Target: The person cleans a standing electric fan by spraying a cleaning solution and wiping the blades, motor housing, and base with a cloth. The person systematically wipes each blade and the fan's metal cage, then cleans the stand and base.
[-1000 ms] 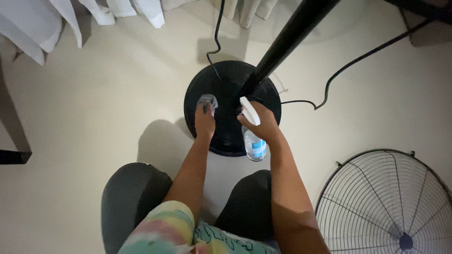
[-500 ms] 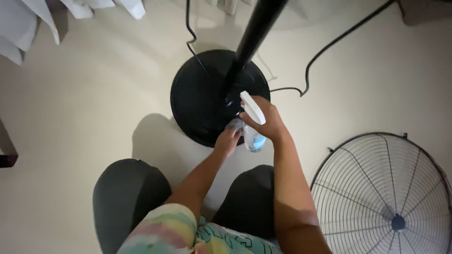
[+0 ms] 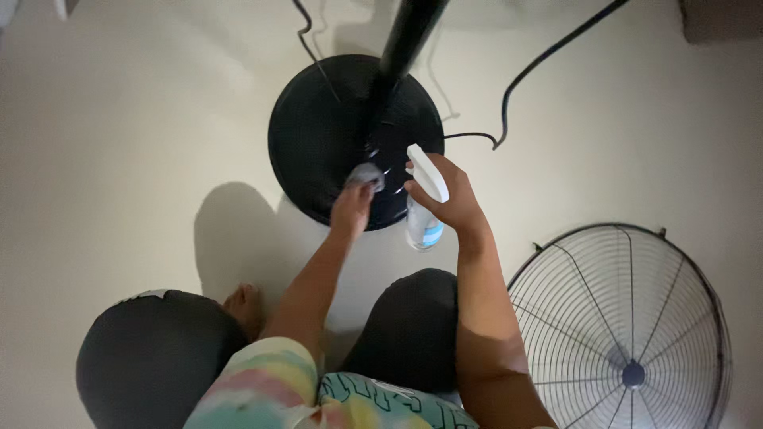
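Left hand presses a bunched grey cloth onto the round black fan base, near the pole. Right hand wraps the spray bottle at its neck: light, rigid, probably slick. The cloth looks soft and crushable. The pole's top is cut off; the trigger finger is hard to make out.

We crouch on a home's pale floor, a pedestal fan's black base and detached wire grille beside us.
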